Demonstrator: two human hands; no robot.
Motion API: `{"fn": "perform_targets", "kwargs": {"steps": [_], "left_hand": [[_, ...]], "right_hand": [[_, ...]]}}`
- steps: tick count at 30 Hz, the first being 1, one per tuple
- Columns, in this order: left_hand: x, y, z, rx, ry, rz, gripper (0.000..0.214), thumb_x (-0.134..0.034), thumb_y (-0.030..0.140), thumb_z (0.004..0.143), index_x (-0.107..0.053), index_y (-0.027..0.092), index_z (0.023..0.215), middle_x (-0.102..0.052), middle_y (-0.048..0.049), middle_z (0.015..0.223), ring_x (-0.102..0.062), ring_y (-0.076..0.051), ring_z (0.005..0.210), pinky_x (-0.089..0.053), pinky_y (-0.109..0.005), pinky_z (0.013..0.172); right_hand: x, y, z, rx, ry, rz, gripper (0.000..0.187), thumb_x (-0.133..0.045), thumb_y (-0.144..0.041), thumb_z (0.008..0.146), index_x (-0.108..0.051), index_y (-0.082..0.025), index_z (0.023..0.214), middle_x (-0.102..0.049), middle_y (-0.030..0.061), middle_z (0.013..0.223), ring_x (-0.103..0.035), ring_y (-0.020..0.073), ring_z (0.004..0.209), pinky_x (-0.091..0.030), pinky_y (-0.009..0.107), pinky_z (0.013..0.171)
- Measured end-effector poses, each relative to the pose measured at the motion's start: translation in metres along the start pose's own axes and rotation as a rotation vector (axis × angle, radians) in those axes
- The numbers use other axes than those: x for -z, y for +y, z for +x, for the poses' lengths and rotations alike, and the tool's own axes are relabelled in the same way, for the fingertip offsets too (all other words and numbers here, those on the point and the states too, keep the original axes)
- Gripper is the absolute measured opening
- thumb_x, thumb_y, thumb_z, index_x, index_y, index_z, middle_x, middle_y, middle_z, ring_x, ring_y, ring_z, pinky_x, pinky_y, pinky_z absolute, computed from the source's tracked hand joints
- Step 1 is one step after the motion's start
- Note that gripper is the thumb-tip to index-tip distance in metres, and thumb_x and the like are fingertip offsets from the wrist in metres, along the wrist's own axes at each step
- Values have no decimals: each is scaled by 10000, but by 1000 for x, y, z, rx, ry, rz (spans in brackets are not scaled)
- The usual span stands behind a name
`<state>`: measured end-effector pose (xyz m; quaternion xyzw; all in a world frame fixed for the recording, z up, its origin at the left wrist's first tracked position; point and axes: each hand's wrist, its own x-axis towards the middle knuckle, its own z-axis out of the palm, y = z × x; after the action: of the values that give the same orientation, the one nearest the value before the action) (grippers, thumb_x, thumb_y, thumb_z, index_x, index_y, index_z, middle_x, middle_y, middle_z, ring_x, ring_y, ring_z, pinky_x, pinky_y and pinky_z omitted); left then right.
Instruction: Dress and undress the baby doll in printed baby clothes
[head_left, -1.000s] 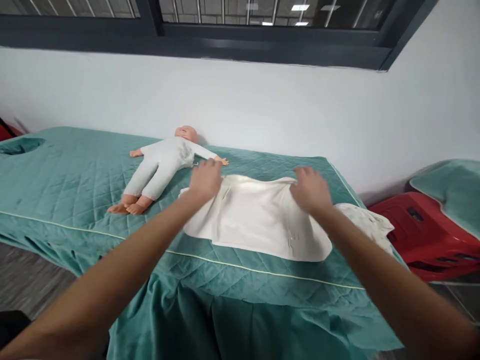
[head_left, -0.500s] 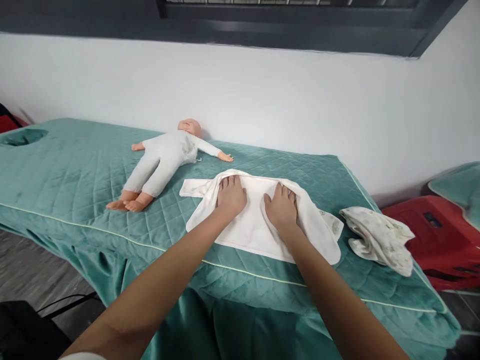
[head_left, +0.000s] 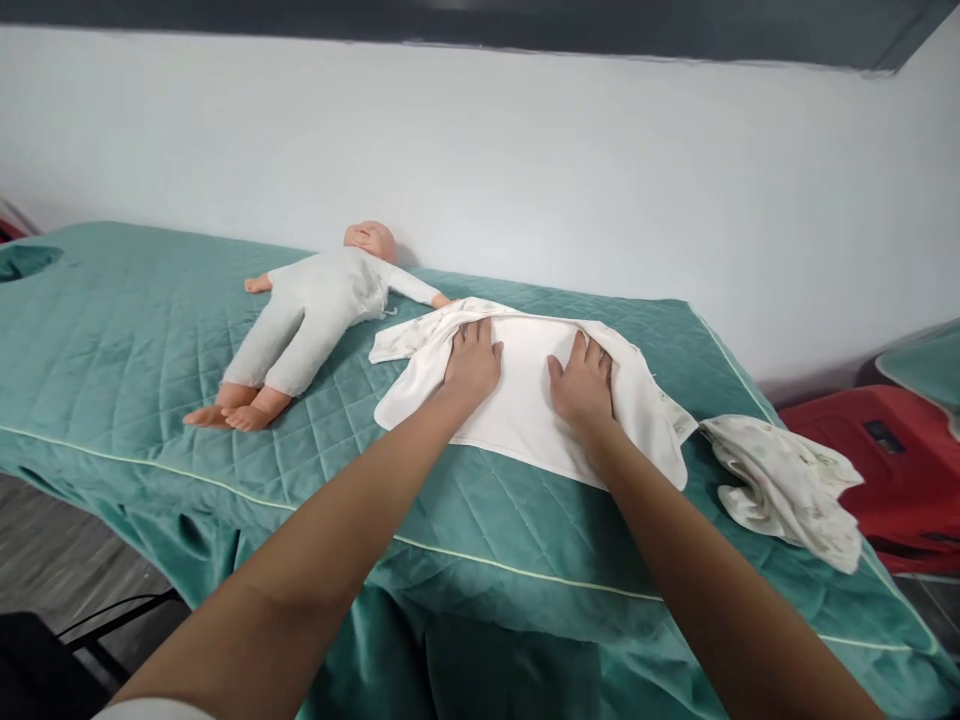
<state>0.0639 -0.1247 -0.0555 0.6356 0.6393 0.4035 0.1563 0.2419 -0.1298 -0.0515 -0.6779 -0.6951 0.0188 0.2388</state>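
A cream baby garment [head_left: 525, 400] lies spread on the green quilted bed cover [head_left: 135, 340]. My left hand [head_left: 471, 362] rests flat on its left half, fingers stretched towards the wall. My right hand [head_left: 582, 385] lies flat on its right half, fingers slightly spread. Both hands press the cloth and hold nothing. A baby doll [head_left: 315, 310] in a pale grey suit lies on its back to the left; its outstretched hand almost touches the garment's far edge.
A crumpled patterned cloth [head_left: 787, 490] sits on the cover at the right, near the bed's end. Beyond it stands a red plastic object [head_left: 885, 450]. A white wall runs behind the bed. The bed's front edge has a pale piping line [head_left: 225, 485].
My hands came together from the garment's outer edges onto its middle, folding its sides inward. The view has since tilted down a little; the hands barely moved in the last half second.
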Motion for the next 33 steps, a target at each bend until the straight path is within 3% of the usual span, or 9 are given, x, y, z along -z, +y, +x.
{"fn": "perform_targets", "kwargs": {"steps": [4, 9, 17, 23, 33], "left_hand": [[-4, -4, 13, 94, -89, 282, 615, -387, 341, 993, -344, 83, 1551, -351, -187, 1628, -288, -376, 1517, -169, -502, 1271], [-6, -2, 22, 82, -160, 486, 613, -299, 369, 1023, -346, 40, 1537, -369, -202, 1618, -354, -328, 1495, -233, -444, 1267], [-10, 2, 24, 61, -156, 511, 629, -280, 374, 1031, -317, 23, 1552, -361, -209, 1620, -370, -324, 1484, -273, -439, 1247], [-18, -7, 26, 59, -165, 525, 635, -253, 377, 1035, -343, -5, 1533, -384, -226, 1602, -364, -326, 1481, -274, -437, 1238], [-19, -6, 24, 56, -170, 536, 608, -252, 368, 1036, -413, 4, 1497, -454, -226, 1556, -410, -322, 1448, -282, -438, 1222]], "right_hand": [[-12, 5, 17, 53, 11, -36, 681, -329, -432, 998, -286, -36, 1550, -368, 248, 1567, -357, 417, 1422, -265, 591, 1189], [-21, 10, 25, 11, -61, 3, 717, -319, -482, 994, -276, -47, 1562, -330, 230, 1608, -323, 423, 1457, -236, 594, 1210], [-22, 12, 25, 39, -45, 12, 736, -300, -481, 998, -225, -47, 1588, -287, 231, 1636, -310, 410, 1476, -242, 585, 1212], [-19, 8, 25, 4, -164, 10, 719, -282, -451, 1010, -270, 4, 1566, -317, 247, 1624, -315, 369, 1491, -213, 506, 1244], [-15, 6, 25, -33, -242, 36, 698, -273, -432, 1015, -295, 4, 1560, -333, 247, 1620, -361, 354, 1479, -246, 466, 1237]]}}
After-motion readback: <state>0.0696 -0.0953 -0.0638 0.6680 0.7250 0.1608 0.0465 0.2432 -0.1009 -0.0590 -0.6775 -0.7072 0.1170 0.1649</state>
